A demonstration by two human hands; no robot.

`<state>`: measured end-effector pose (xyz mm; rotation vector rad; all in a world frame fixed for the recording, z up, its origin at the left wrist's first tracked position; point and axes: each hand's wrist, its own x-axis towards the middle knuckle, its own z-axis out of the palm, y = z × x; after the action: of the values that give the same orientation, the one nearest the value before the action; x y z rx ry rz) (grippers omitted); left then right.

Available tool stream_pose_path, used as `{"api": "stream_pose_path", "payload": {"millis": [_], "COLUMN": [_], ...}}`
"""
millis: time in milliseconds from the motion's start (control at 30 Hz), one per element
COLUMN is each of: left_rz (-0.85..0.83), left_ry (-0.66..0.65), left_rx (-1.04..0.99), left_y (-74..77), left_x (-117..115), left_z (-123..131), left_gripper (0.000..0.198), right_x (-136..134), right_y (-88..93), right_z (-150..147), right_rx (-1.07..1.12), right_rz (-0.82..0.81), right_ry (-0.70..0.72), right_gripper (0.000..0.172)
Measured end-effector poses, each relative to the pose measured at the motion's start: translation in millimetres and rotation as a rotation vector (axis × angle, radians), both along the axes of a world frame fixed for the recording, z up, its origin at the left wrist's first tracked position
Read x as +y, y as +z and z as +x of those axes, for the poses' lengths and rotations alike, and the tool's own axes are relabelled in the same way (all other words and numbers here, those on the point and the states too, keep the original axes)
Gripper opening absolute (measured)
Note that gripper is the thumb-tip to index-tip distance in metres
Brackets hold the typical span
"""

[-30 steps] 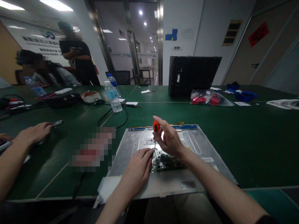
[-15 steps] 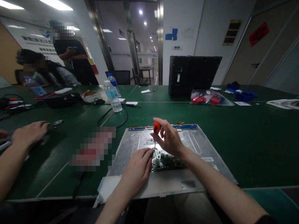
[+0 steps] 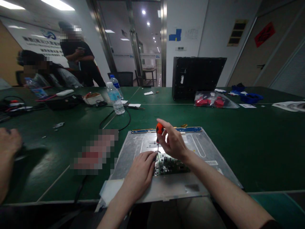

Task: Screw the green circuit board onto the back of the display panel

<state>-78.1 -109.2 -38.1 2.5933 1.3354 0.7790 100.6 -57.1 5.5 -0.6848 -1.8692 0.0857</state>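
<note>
My right hand [image 3: 173,139] is closed around a small screwdriver [image 3: 159,128] with an orange and black handle, the index finger over its top. Its thin shaft points down, nearly upright, to the upper left corner of a green circuit board [image 3: 168,165]. The exact spot of the tip is hard to make out. My left hand [image 3: 140,170] lies at the board's left edge, fingers stretched out, fingertips beside the screwdriver tip. The board sits on a flat grey metal panel [image 3: 202,175] with a blue strip [image 3: 193,129] along its far edge.
Water bottles [image 3: 116,100] stand beyond the panel, near a black cable. A black monitor-like case [image 3: 197,78] and a bag of red parts [image 3: 212,101] are at the back. At left, a blurred-out reddish object [image 3: 95,152] and another person's hand [image 3: 9,140]; two people are behind.
The fingers of my right hand have shifted slightly on the screwdriver handle, which stays in place. My left hand has not moved. The other person's hand at left has drawn further left.
</note>
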Motion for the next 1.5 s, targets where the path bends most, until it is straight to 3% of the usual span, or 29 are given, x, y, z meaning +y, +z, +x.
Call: {"api": "stream_pose_path", "payload": {"millis": [300,667,1233,1500], "left_rz": [-0.005,-0.004,0.017,0.032], "left_ry": [-0.009,-0.011,-0.006,-0.026], "left_rx": [0.01,0.005,0.017,0.011], "left_y": [2.0,0.0,-0.7,-3.5], "left_x": [-0.1,0.2,1.8,5.4], "left_z": [-0.1,-1.0,-0.5,-2.4], "left_gripper": [0.034,0.035,0.034,0.035], "right_x": [2.7,-1.8,3.3,1.1], "right_y": [-2.7,-0.1,-2.5,-0.3], "right_z": [-0.4,0.6,0.5,1.0], "right_rx": [-0.008,-0.02,-0.021,-0.056], "right_rz": [0.026,-0.05,0.035,-0.028], "right_ry": [-0.039,-0.004,-0.055,-0.024], "right_gripper": [0.039,0.05,0.039,0.049]}}
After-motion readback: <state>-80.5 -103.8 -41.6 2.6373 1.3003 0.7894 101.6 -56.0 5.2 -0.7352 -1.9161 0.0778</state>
